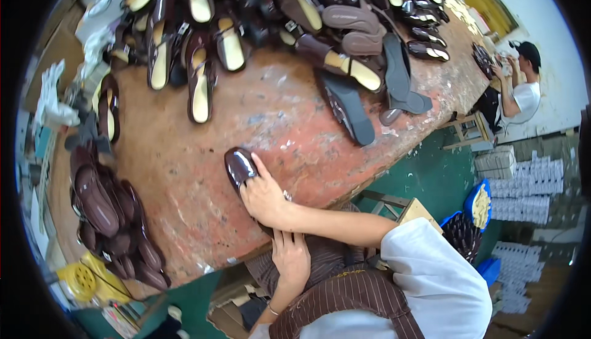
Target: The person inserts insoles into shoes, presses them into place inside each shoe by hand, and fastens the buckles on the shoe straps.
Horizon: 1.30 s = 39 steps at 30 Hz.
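Left hand [290, 258] flat below table [203, 216] edge, lower centre, grip empty; right hand [263, 196] grip closed on glossy brown shoe [239, 165], frame centre.

Brown shoes [104, 216] are piled at the tabletop [271, 117] left edge; soles [348, 108] and more shoes [200, 77] are spread across the far side. A stool [471, 129] is seen beyond.

My right hand [266, 196] is pressing down on a glossy dark brown shoe [239, 166] at the near edge of the worn reddish tabletop [277, 117]. My left hand [290, 258] is just below it by my lap. Piles of brown shoes [111, 216] sit off to the left, more along the far side.
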{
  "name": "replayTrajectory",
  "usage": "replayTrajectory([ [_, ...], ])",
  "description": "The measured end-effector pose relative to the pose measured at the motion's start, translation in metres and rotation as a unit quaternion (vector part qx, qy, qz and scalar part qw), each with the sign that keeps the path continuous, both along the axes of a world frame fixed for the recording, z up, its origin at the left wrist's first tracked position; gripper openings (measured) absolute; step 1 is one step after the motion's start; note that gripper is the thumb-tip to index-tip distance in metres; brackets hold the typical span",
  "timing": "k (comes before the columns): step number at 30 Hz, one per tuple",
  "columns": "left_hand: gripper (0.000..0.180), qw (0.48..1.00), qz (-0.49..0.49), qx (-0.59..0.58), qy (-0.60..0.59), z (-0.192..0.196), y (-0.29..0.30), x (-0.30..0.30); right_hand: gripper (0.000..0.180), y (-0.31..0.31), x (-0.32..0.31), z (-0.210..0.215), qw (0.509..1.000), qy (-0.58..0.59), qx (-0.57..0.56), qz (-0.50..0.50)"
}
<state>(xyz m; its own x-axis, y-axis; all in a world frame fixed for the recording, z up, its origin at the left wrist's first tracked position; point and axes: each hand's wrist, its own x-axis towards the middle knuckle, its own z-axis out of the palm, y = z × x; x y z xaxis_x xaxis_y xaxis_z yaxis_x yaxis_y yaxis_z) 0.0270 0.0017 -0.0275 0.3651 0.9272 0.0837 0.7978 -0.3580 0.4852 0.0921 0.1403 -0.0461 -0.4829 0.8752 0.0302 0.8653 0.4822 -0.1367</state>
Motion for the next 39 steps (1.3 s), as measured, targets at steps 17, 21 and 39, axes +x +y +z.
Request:
replayTrajectory([
  [17,0.012,0.941,0.186,0.281,0.012,0.072,0.078,-0.130,0.039,0.086,0.288,0.125,0.903,0.261,0.264,-0.217],
  [21,0.018,0.876,0.336,0.285,0.197,0.105,0.134,-0.237,0.074,0.128,0.355,0.108,0.955,0.110,0.197,-0.194],
  [39,0.036,0.987,-0.119,0.057,-0.095,0.003,0.160,0.180,0.043,0.090,0.299,0.179,0.759,0.628,0.091,-0.143],
])
